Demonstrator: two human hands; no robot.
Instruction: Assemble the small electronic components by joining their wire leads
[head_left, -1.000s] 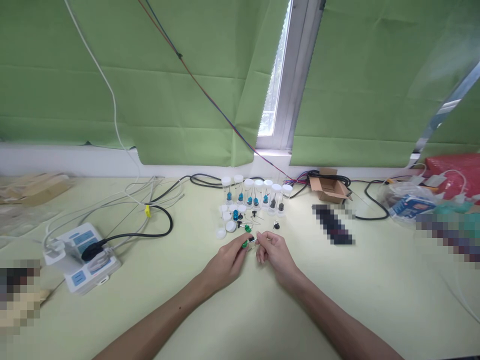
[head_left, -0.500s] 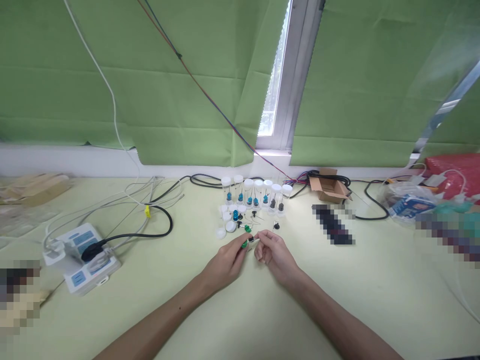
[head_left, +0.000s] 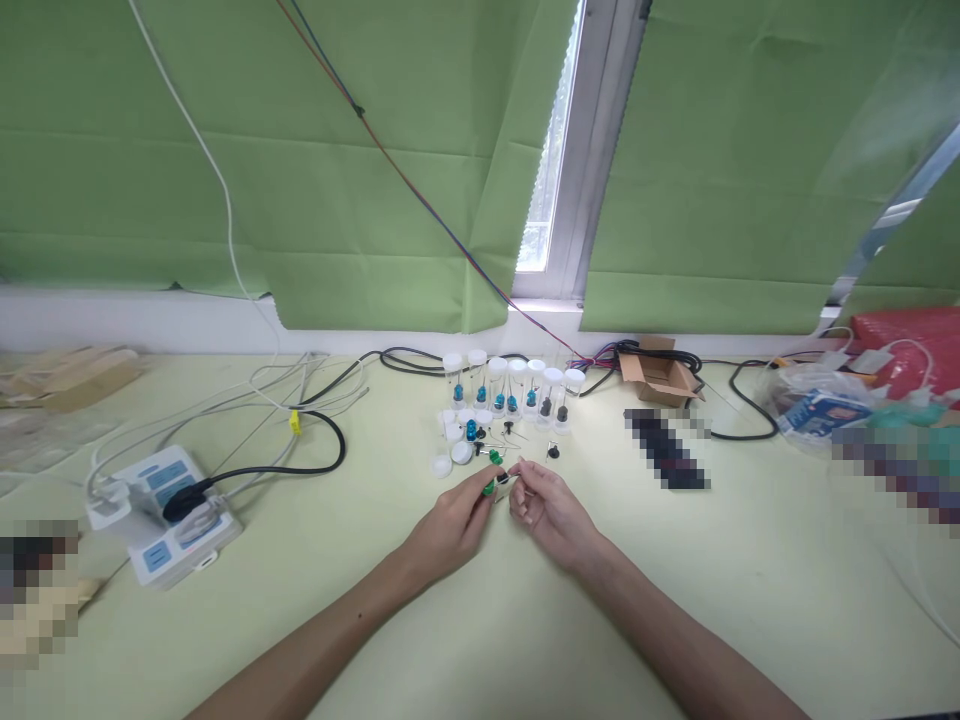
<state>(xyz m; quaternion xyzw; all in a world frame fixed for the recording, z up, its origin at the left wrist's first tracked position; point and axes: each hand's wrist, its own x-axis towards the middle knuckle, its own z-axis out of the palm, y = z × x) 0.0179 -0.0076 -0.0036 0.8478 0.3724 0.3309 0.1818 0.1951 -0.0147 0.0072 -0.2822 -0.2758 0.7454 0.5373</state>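
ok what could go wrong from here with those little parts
The small black piece between the left hand and right hand could slip. The green part lying just beyond the left hand might get nudged away. The capped vials stand close together, so bumping one could tip others.

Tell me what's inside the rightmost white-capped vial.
The clear vial shows a small dark piece near its bottom; the space directly under its white cap is hidden.

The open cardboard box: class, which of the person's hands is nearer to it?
The right hand. It is nearer the camera than the cardboard box and left of it; the left hand is farther left.
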